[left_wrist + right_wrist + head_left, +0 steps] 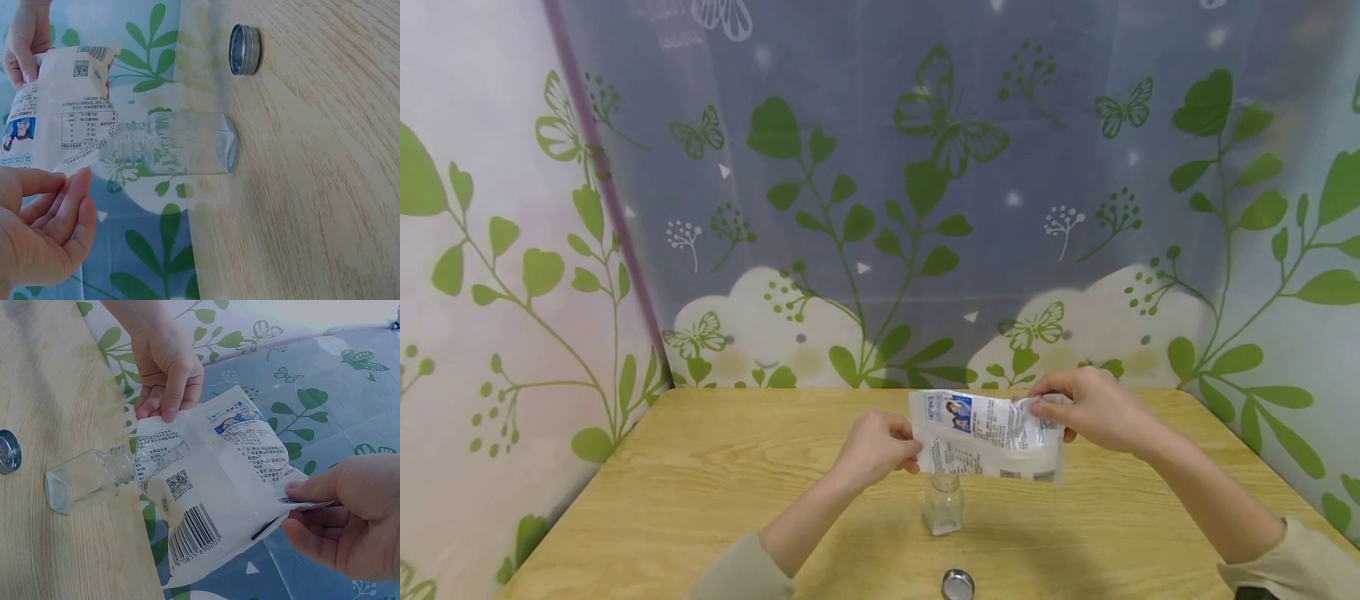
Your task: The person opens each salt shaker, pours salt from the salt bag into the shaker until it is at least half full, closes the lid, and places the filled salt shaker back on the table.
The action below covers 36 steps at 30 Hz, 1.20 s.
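A white printed plastic bag (992,437) is held sideways between both hands, above and behind a clear glass jar (943,505). My left hand (876,450) pinches the bag's left end; in the left wrist view the left hand (47,228) has thumb and forefinger on its corner. The right hand (1097,412) pinches the opposite end, and the right wrist view shows this hand (350,519) gripping the edge. In both wrist views the bag's corner (147,456) meets or overlaps the jar's mouth. A little white material seems to lie in the jar's bottom (57,492).
A round metal lid (958,584) lies on the wooden table (737,483) in front of the jar, near the bottom of the head view. A curtain (850,167) printed with leaves and butterflies hangs behind the table and along its sides.
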### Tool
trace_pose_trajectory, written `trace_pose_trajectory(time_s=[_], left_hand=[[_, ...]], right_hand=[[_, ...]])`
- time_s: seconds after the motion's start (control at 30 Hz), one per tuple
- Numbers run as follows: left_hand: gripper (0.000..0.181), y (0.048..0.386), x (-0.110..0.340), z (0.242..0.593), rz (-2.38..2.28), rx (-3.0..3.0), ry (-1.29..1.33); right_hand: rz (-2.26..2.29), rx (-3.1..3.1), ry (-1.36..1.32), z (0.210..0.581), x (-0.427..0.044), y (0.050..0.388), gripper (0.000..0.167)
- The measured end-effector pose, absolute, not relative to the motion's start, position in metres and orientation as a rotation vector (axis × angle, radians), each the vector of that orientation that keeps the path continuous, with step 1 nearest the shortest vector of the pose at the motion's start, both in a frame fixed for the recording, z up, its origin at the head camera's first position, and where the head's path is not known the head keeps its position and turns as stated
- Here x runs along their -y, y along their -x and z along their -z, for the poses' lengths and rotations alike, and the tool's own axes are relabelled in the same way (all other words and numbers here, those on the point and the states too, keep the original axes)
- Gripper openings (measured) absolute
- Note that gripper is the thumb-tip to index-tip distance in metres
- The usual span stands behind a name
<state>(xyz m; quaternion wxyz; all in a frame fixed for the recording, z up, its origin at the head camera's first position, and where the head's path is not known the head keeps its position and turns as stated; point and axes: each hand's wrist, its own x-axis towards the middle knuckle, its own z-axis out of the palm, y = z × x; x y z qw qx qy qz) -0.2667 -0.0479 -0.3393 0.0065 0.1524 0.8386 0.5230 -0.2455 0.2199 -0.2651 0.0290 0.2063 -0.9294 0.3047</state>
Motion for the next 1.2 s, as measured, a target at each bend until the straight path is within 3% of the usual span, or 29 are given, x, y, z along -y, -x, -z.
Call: trace_pose_trajectory(time_s=[1.2], left_hand=[[0.006, 0.2666, 0.0495, 0.3407, -1.636, -2.635, -0.502]], right_hand=[[-0.912, 2.845, -0.639, 0.2646, -0.2188, 0.2450, 0.021]])
